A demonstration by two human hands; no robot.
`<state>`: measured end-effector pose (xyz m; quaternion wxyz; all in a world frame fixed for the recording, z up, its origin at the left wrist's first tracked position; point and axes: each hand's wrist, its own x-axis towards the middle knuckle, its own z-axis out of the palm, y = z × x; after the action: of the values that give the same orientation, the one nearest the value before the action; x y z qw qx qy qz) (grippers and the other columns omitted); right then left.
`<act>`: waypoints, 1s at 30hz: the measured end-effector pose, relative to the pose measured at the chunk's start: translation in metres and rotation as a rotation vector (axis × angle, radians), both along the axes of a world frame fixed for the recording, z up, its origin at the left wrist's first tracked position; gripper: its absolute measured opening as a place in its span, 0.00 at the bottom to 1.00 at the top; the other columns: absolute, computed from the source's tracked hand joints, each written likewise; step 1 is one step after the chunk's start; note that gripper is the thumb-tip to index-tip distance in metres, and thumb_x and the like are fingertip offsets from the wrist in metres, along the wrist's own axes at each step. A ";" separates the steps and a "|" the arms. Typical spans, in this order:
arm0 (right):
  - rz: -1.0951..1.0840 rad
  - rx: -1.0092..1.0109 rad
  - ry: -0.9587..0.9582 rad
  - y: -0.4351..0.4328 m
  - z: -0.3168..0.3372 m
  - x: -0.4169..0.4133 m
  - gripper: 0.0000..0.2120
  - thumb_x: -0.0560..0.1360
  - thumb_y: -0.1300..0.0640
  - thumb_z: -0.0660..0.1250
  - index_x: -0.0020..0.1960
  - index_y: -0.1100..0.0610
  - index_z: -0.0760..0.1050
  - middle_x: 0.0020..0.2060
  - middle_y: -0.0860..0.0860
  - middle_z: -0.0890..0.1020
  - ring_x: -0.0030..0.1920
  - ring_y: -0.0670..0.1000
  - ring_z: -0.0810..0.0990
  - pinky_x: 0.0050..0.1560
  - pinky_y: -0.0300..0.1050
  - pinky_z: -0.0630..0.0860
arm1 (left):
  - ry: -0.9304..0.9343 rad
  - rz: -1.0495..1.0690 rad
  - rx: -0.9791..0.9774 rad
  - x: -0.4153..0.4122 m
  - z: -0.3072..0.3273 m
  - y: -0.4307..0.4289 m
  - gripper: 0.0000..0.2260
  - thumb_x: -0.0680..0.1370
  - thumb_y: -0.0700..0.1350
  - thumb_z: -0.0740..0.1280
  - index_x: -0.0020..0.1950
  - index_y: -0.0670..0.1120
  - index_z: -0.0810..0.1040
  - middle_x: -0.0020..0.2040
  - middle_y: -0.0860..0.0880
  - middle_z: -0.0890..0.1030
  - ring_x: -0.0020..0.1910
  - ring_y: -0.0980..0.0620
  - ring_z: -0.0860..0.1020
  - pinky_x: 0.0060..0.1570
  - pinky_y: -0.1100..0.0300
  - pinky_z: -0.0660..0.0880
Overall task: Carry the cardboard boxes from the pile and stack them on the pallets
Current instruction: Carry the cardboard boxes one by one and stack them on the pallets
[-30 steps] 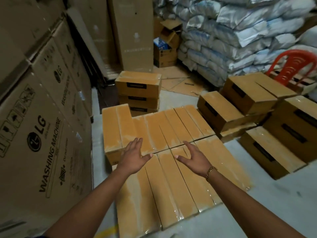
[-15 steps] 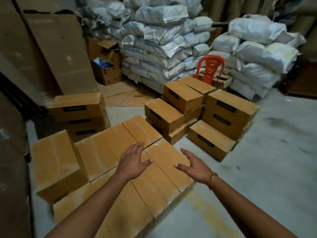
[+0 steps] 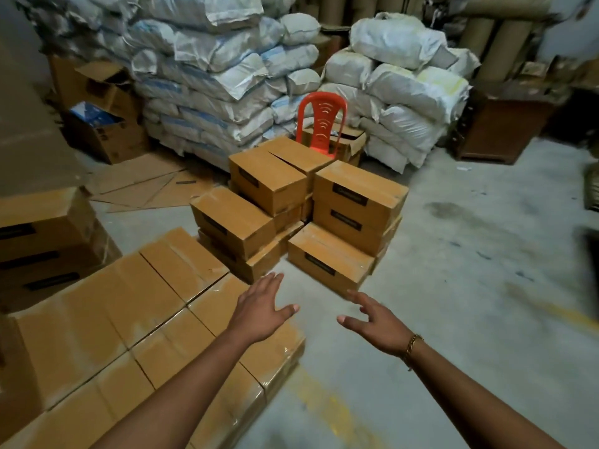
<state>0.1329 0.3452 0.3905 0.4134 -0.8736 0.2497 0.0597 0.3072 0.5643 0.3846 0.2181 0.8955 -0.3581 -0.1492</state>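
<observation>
On the grey concrete floor (image 3: 453, 254), a box pile (image 3: 301, 218) fronts stacked sacks (image 3: 220, 76).

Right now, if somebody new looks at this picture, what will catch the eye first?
The left hand and right hand, both empty with fingers spread, stretch forward at the bottom centre. Just beyond them, mid-picture, stands the pile of brown boxes. A red chair stands out behind it, in front of white sacks.

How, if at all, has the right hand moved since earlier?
Yes: right hand, earlier over the flat box layer, now hovers past its right edge, over floor.
</observation>
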 end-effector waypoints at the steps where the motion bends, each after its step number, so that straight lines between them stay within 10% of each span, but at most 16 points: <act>1: -0.005 0.010 0.009 -0.013 -0.003 0.006 0.38 0.75 0.34 0.68 0.80 0.44 0.60 0.77 0.46 0.67 0.75 0.52 0.68 0.71 0.52 0.69 | 0.010 0.000 0.003 0.008 -0.003 -0.016 0.37 0.79 0.66 0.61 0.83 0.55 0.51 0.83 0.52 0.53 0.81 0.50 0.52 0.76 0.48 0.54; 30: -0.105 0.190 0.202 -0.483 -0.070 0.249 0.30 0.75 0.34 0.68 0.74 0.43 0.68 0.69 0.45 0.75 0.66 0.49 0.76 0.64 0.45 0.75 | 0.334 0.013 0.082 0.270 -0.074 -0.511 0.34 0.80 0.64 0.63 0.82 0.53 0.56 0.81 0.51 0.58 0.79 0.46 0.58 0.74 0.45 0.58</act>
<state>0.3814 -0.1373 0.3200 0.4694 -0.8058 0.3288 0.1488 0.5774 0.0538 0.3105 0.2389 0.8686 -0.3049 -0.3092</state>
